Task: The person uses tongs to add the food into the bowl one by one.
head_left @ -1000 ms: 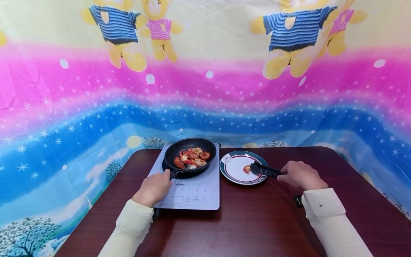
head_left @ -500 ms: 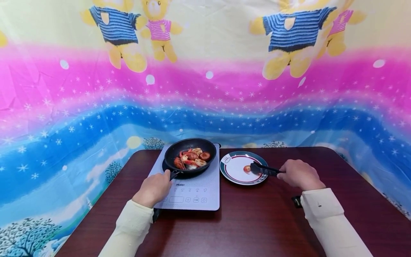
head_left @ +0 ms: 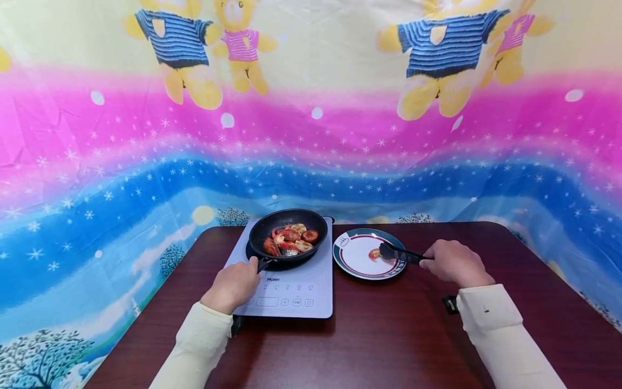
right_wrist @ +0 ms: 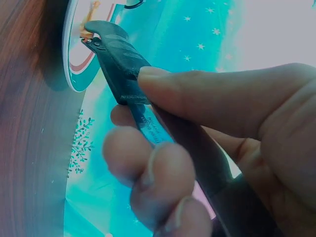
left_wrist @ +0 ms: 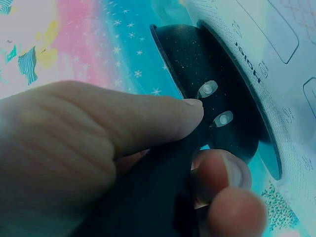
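Observation:
My left hand (head_left: 232, 286) grips the black handle (left_wrist: 148, 190) of a frying pan (head_left: 318, 246), thumb along the top and fingers curled beneath. The pan rests on a white induction cooker (head_left: 311, 294) and holds several reddish and pale pieces of food (head_left: 290, 236). In my right hand (head_left: 454, 263) is a pair of black tongs (head_left: 408, 256), pinched between thumb and fingers. The tips of the tongs are at a small orange-red food piece (head_left: 373, 254) on a white plate (head_left: 357, 246) with a green rim. Whether the tips clamp that piece, I cannot tell.
The cooker and plate stand side by side on a dark red wooden table (head_left: 379, 335). A cloth backdrop (head_left: 311, 156) with bears and snowflakes hangs behind and at both sides. A small black object (head_left: 451, 304) shows beside the right cuff.
Little differs. The tongs and right hand have shifted very slightly over the plate, while the left hand and pan stay where they were.

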`<state>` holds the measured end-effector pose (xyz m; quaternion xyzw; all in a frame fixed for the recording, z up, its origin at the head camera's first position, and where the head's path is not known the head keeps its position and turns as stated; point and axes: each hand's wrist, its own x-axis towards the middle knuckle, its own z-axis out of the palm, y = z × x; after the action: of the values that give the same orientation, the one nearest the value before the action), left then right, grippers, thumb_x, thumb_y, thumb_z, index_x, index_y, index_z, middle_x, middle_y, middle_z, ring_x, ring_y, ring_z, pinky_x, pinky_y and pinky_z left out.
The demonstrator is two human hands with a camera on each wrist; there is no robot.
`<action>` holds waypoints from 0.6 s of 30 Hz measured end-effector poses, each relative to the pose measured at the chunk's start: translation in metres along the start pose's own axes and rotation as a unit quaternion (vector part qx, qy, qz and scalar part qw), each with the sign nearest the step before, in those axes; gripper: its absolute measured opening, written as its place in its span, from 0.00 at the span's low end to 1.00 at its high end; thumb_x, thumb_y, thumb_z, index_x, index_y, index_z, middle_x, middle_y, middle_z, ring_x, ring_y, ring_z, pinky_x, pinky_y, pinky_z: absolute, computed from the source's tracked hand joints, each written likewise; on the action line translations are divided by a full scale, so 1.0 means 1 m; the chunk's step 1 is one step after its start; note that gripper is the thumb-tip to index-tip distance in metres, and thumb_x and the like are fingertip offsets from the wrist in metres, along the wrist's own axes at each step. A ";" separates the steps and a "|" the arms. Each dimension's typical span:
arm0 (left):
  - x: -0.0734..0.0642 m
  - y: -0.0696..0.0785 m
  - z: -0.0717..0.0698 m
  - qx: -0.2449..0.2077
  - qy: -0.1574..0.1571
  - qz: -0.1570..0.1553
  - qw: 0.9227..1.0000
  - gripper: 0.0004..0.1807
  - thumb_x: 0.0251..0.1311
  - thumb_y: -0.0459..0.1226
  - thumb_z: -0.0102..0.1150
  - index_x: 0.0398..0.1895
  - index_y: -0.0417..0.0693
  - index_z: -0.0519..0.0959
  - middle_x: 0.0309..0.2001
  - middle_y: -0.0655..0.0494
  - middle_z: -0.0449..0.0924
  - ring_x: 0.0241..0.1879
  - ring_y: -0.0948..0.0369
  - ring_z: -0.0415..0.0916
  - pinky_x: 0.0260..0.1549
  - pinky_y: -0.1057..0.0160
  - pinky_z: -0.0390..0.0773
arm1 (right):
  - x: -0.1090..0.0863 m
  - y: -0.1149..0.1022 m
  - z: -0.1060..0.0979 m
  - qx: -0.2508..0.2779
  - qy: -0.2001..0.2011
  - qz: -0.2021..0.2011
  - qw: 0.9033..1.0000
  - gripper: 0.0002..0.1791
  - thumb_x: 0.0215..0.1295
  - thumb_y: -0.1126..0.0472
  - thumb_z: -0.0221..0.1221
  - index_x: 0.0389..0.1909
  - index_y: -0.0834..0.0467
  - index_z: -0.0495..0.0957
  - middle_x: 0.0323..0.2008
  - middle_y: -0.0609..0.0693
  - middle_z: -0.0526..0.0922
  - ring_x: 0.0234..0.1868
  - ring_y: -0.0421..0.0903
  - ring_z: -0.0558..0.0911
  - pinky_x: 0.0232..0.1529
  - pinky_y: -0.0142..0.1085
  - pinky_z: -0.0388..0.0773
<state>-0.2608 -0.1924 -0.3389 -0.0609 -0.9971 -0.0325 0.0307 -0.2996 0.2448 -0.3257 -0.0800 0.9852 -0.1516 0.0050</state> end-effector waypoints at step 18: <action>0.002 0.000 0.000 -0.006 -0.012 -0.008 1.000 0.16 0.67 0.41 0.56 0.46 0.37 0.71 0.25 0.48 0.73 0.22 0.56 0.69 0.24 0.57 0.72 | 0.002 -0.003 0.000 0.025 0.006 0.010 1.000 0.20 0.64 0.51 0.61 0.50 0.60 0.82 0.35 0.54 0.82 0.30 0.48 0.74 0.26 0.42 0.68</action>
<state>-0.2628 -0.1920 -0.3392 -0.0536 -0.9977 -0.0385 0.0183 -0.3009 0.2416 -0.3247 -0.0694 0.9818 -0.1767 0.0026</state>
